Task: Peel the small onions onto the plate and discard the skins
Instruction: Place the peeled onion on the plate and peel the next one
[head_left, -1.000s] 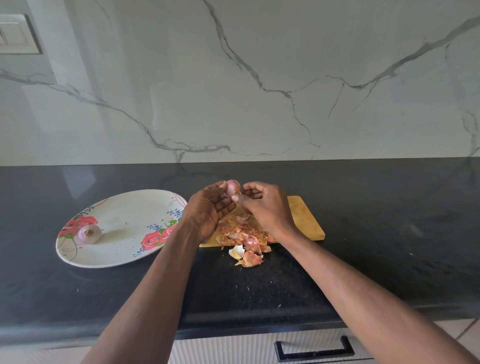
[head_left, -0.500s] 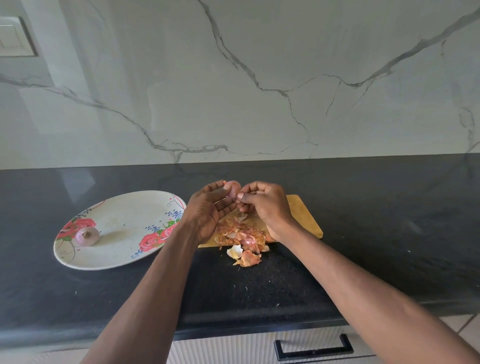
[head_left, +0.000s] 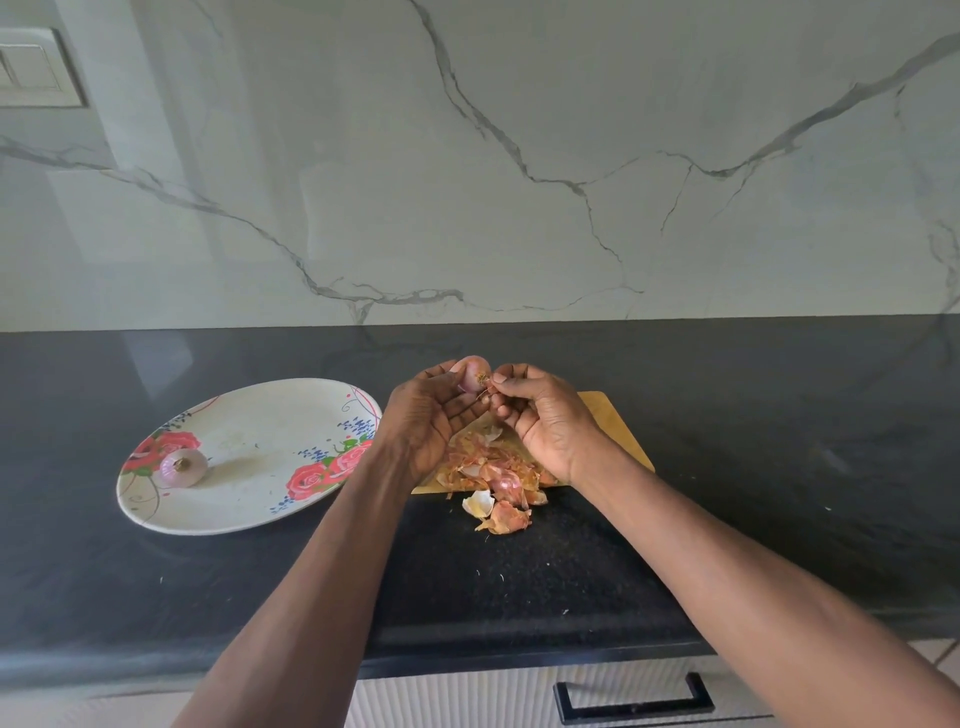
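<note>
Holding onion (head_left: 470, 375) left hand (head_left: 434, 423), right hand (head_left: 540, 415) pinching root above board edge (head_left: 618, 431)

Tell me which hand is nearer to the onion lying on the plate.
Left. The left hand is up beside the plate's far right rim, right of that onion. The right hand is farther right, over the cutting board.

1 pinkish onion (head_left: 471, 373) held up; 1 peeled onion (head_left: 183, 467) on plate (head_left: 249, 457).
</note>
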